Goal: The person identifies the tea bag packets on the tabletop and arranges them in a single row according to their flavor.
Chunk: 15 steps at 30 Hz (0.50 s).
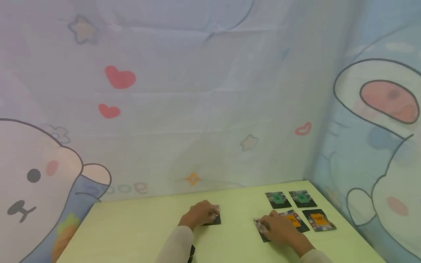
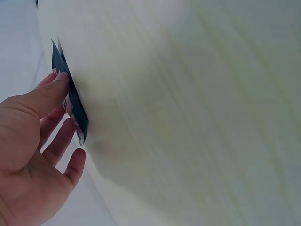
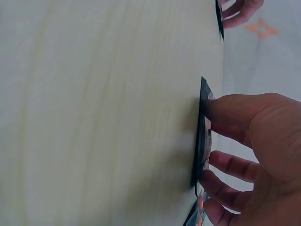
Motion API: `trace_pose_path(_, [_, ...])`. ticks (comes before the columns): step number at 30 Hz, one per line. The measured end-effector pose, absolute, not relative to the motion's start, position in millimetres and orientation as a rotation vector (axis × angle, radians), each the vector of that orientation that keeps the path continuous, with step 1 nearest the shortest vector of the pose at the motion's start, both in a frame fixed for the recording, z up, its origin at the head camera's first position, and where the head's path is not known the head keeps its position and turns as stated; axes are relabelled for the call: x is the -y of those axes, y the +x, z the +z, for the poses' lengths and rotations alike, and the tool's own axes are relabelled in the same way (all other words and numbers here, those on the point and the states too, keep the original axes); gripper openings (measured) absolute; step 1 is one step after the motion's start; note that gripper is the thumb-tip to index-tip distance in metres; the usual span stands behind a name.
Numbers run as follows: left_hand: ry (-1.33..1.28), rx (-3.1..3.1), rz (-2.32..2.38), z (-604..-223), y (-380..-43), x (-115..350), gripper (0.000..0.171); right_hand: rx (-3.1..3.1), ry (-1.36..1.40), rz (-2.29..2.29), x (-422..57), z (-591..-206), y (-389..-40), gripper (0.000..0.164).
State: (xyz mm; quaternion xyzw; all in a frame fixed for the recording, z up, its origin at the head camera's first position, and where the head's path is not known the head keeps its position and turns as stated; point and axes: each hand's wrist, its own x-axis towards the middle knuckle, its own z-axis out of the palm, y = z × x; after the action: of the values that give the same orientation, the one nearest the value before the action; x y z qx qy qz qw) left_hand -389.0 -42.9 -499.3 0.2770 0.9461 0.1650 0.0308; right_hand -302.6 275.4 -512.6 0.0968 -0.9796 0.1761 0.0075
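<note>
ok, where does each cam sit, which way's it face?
Head: on the head, forward and down at table and backdrop; left hand, right hand and sleeves show.
Left wrist: on that wrist, toward the left packet; only the left hand shows.
Right wrist: on that wrist, toward the right packet; both hands show.
Head and right wrist share both hands and backdrop.

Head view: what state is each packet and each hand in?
Left hand: gripping the left-hand packet
Left-hand packet: gripped, partly covered by fingers
Right hand: gripping the right-hand packet
Right-hand packet: gripped, partly covered by fingers
Left green packet: lying label up, uncovered
Right green packet: lying label up, uncovered
Left orange packet: label up, partly hidden by the right hand
Right orange packet: lying label up, uncovered
</note>
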Motion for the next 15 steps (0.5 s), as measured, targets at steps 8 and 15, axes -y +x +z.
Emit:
trace_pose_path(8, [0.84,-2.905,0.497,-492.6,-383.8,72.1,0.025,3.08,0.284,0.575,-277.4,-513.2,-303.7,0.025])
trace_pose_path(15, [0.765,-2.88,0.579,-492.0,-378.9,94.6,0.025,3.079,0.276,0.555,-276.4,-514.5,-304.1,0.023])
